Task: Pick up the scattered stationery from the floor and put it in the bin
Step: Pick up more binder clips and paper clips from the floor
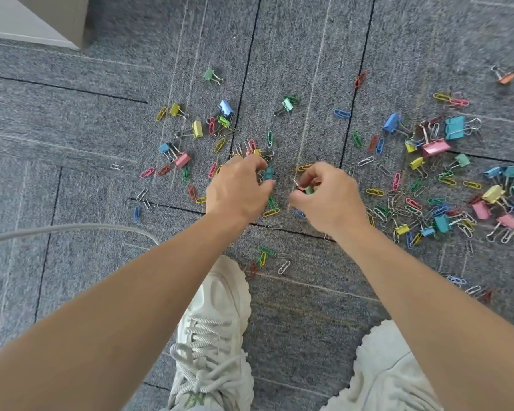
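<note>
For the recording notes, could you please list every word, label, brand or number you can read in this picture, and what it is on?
There is no readable text.
Left shoe: a pale green mark near the bottom edge, cut off and too blurred to read.
Binder clips and paper clips on the carpet: no print shows.
Left hand, right hand, cable: no lettering.
</note>
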`<action>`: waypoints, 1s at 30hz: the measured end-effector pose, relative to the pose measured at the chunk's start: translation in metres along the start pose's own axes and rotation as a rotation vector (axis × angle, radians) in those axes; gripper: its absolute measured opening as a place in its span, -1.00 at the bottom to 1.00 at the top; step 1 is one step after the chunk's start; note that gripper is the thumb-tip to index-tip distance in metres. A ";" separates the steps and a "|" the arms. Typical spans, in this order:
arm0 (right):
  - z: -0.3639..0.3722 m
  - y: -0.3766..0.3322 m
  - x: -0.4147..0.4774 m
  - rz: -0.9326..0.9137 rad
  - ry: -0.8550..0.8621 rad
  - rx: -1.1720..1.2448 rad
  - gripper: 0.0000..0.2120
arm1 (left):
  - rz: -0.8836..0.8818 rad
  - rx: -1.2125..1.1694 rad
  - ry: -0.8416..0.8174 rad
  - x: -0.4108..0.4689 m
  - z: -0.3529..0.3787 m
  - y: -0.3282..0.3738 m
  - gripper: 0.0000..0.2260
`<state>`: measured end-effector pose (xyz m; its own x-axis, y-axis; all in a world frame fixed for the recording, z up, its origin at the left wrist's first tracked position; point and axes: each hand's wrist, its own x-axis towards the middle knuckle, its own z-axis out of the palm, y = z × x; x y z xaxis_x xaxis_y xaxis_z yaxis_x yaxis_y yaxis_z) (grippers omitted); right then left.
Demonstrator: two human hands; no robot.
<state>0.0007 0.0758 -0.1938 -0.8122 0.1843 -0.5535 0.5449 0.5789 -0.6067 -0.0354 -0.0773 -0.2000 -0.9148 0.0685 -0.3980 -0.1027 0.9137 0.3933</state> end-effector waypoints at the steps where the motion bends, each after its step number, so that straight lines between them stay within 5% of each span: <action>1: -0.004 0.003 -0.002 0.075 -0.028 0.226 -0.87 | 0.005 0.007 -0.001 0.000 0.001 0.000 -0.79; 5: -0.016 0.016 -0.018 0.387 -0.331 1.162 -0.84 | 0.043 0.025 -0.004 -0.003 0.003 0.000 -0.83; 10: -0.010 0.034 -0.033 0.387 -0.523 1.598 -0.89 | 0.054 0.014 0.008 -0.010 0.002 -0.006 -0.83; 20: -0.018 0.018 -0.029 0.345 -0.609 1.596 -0.77 | 0.023 -0.126 -0.008 -0.023 -0.002 -0.009 -0.84; 30: -0.001 0.000 -0.033 0.470 -0.474 1.533 -0.62 | 0.038 -0.182 -0.002 -0.018 -0.005 -0.012 -0.87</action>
<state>0.0268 0.0706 -0.1749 -0.5550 -0.3017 -0.7752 0.6249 -0.7663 -0.1492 -0.0196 -0.0911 -0.1932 -0.9187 0.1022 -0.3816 -0.1376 0.8228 0.5515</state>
